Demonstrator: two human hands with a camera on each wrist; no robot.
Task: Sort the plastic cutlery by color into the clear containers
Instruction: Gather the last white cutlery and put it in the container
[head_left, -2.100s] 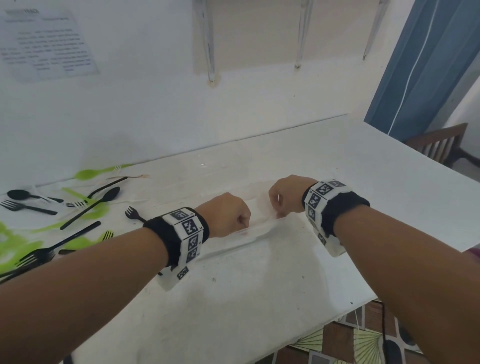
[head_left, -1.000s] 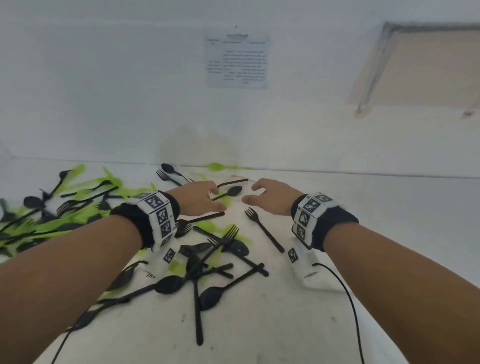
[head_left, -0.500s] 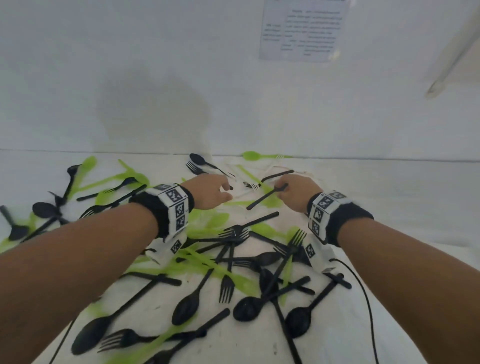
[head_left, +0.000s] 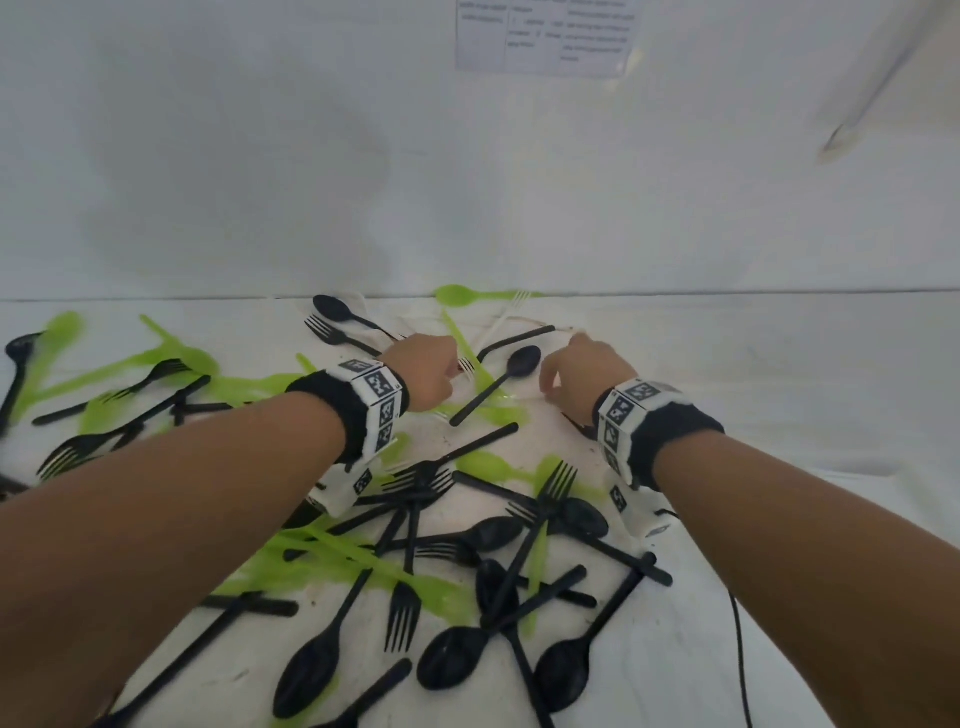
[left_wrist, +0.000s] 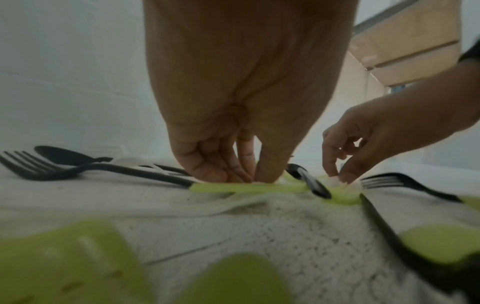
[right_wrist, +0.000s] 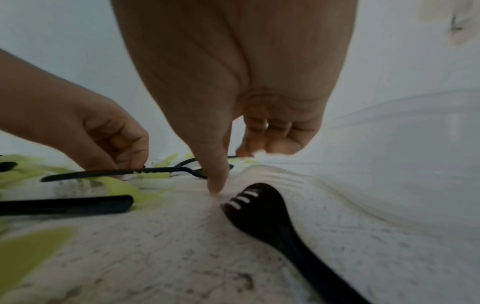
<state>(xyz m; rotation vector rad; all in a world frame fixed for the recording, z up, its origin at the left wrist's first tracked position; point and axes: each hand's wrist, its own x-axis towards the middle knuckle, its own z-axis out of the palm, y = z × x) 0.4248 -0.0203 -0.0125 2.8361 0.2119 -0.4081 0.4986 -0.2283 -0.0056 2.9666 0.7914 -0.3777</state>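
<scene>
Reaching into the far end of the scattered cutlery, both hands are at the picking-up step — nothing looks sorted yet, and no clear container shows in the head view, only a faint clear rim at the right edge of the right wrist view. The left hand (head_left: 423, 376) is knuckles-up with its fingers curled down, and in its wrist view the fingertips (left_wrist: 235, 174) bunch against a green handle (left_wrist: 246, 188) lying flat on the white table (head_left: 779, 415); they appear to be pinching it, though it is not lifted. The right hand (head_left: 584, 376) hovers just beside a black spoon (head_left: 496, 382), thumb tip (right_wrist: 215, 187) touching the table and the other fingers loosely curled above it, holding nothing. Green and black pieces lie crossed over one another all across the table, from the hands back toward the person's body. The next move, I judge, calls for getting a firm grip on the thin green handle and drawing it out from under the black spoon's handle that crosses it — without dragging neighbours along — then carrying it to a container.
</scene>
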